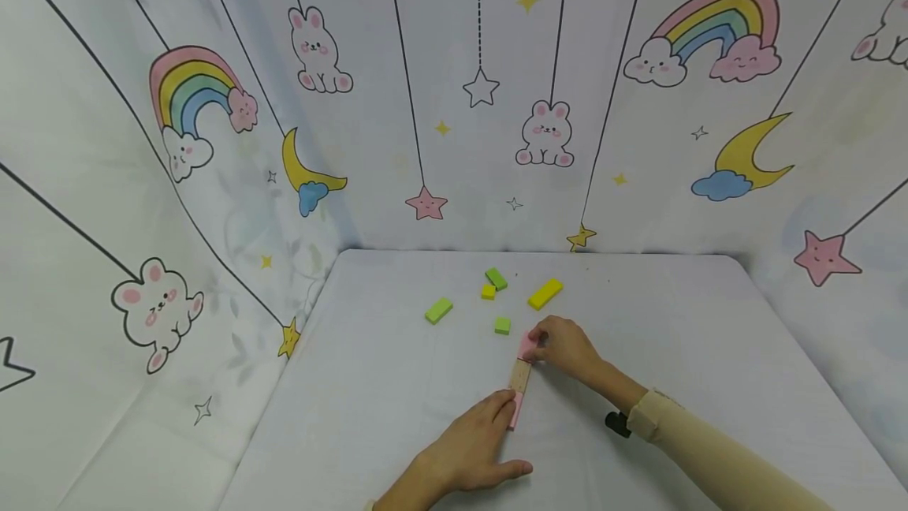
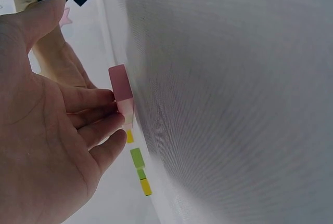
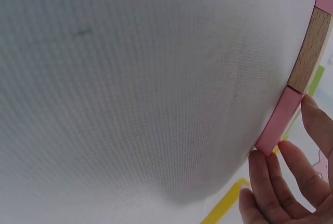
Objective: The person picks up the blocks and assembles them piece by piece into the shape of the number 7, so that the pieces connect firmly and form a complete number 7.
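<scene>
Three blocks stand end to end in one row on the white tabletop: a near pink block [image 1: 517, 412], a bare wooden block [image 1: 520, 376] and a far pink block [image 1: 526, 346]. My left hand [image 1: 468, 445] lies beside the near pink one, its extended fingertips touching the side and the thumb held apart. At the other end my right hand [image 1: 567, 351] pinches the far pink block [image 3: 280, 120] between thumb and fingers. That block's end meets the wooden block [image 3: 310, 50] in the right wrist view.
Beyond the row lie a yellow block [image 1: 545, 294], a small yellow block [image 1: 489, 292], a small green cube [image 1: 502, 326] and two longer green blocks, one at left [image 1: 439, 311] and one farther back [image 1: 496, 279]. A patterned cloth [image 1: 369, 132] hangs behind the tabletop [image 1: 674, 322].
</scene>
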A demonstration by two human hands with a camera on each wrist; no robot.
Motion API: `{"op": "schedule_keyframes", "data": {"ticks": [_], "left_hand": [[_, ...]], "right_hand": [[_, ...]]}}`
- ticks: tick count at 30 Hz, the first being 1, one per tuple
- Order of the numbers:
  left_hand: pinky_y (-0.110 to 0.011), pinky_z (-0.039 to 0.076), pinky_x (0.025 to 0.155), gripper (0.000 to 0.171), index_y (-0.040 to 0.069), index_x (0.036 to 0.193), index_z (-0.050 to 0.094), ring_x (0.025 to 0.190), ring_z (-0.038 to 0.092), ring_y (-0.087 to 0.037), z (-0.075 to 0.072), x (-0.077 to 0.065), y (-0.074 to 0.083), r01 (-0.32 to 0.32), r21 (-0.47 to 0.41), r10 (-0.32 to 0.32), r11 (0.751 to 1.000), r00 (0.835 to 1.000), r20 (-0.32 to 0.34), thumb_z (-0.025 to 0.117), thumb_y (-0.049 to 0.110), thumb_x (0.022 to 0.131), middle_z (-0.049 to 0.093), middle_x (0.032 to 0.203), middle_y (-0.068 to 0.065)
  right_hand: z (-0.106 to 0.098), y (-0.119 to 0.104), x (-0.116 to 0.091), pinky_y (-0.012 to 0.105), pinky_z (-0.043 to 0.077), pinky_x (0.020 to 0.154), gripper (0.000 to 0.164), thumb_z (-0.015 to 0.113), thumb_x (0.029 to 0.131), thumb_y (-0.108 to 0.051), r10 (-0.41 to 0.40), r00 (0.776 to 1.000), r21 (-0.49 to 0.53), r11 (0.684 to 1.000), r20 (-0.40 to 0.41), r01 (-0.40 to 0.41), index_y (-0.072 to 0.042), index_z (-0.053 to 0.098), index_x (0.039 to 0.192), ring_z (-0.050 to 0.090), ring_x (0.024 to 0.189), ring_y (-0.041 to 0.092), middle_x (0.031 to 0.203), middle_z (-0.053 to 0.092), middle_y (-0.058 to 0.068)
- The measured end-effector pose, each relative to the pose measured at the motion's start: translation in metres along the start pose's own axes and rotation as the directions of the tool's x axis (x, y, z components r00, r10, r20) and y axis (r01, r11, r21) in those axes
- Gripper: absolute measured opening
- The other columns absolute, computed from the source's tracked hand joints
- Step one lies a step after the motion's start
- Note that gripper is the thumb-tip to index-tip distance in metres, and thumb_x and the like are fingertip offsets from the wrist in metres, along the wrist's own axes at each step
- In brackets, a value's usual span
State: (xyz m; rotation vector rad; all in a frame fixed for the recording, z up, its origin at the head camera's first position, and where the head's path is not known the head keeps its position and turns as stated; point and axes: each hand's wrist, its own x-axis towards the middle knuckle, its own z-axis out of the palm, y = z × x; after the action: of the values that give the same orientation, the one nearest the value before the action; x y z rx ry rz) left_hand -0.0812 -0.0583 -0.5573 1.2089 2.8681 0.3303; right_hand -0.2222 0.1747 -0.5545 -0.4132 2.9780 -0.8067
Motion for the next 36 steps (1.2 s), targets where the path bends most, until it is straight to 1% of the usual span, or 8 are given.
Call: {"op": "schedule_keyframes", "data": {"ticks": [7, 14, 22, 28, 36], "left_hand": [[-0.032, 0.037, 0.120, 0.093, -0.003, 0.154, 0.043, 0.148, 0.041, -0.022, 0.0014, -0.0001, -0.0009, 0.007, -0.003, -0.007, 1.000, 1.000, 0.007, 0.046, 0.073, 0.100, 0.038, 0.161, -0.013], [-0.032, 0.036, 0.121, 0.094, -0.002, 0.155, 0.042, 0.149, 0.040, -0.021, 0.0012, 0.0010, -0.0012, 0.020, -0.016, -0.020, 1.000, 0.999, 0.028, 0.046, 0.074, 0.099, 0.037, 0.162, -0.012], [-0.032, 0.036, 0.121, 0.094, -0.002, 0.156, 0.041, 0.149, 0.040, -0.021, 0.0015, 0.0009, -0.0022, 0.009, -0.017, -0.009, 1.000, 1.000, 0.023, 0.045, 0.074, 0.100, 0.038, 0.162, -0.013], [-0.032, 0.036, 0.121, 0.094, -0.002, 0.156, 0.041, 0.149, 0.040, -0.021, 0.0015, 0.0013, -0.0025, 0.007, -0.026, -0.006, 1.000, 1.000, 0.021, 0.045, 0.073, 0.100, 0.038, 0.162, -0.013], [-0.032, 0.036, 0.121, 0.094, -0.002, 0.156, 0.041, 0.149, 0.040, -0.021, 0.0011, 0.0011, -0.0024, 0.011, -0.028, -0.011, 1.000, 1.000, 0.025, 0.045, 0.073, 0.100, 0.038, 0.162, -0.013]], "right_hand": [[0.0007, -0.0003, -0.0002, 0.038, 0.055, 0.079, 0.037, 0.095, 0.074, -0.034, 0.007, 1.000, 0.015, 1.000, 0.017, -0.007, -0.012, 0.078, 0.099, 0.059, 0.084, 0.015, 0.093, 0.068, -0.003], [0.0012, -0.0002, -0.0002, 0.037, 0.054, 0.077, 0.037, 0.095, 0.075, -0.034, 0.006, 1.000, 0.023, 1.000, 0.015, -0.006, -0.012, 0.077, 0.099, 0.058, 0.083, 0.014, 0.092, 0.067, -0.004], [-0.0001, 0.0006, 0.0008, 0.034, 0.054, 0.079, 0.037, 0.096, 0.073, -0.033, 0.027, 0.999, 0.070, 0.997, 0.021, -0.029, -0.014, 0.076, 0.098, 0.057, 0.082, 0.015, 0.091, 0.067, -0.004], [-0.0011, 0.0013, 0.0017, 0.034, 0.054, 0.076, 0.035, 0.096, 0.074, -0.032, 0.005, 1.000, 0.072, 0.997, 0.029, -0.007, -0.014, 0.075, 0.095, 0.057, 0.081, 0.014, 0.089, 0.066, -0.005], [-0.0019, 0.0013, 0.0042, 0.031, 0.053, 0.077, 0.032, 0.095, 0.075, -0.032, 0.014, 0.999, 0.065, 0.998, 0.051, -0.018, -0.016, 0.075, 0.095, 0.056, 0.081, 0.014, 0.089, 0.065, -0.005]]}}
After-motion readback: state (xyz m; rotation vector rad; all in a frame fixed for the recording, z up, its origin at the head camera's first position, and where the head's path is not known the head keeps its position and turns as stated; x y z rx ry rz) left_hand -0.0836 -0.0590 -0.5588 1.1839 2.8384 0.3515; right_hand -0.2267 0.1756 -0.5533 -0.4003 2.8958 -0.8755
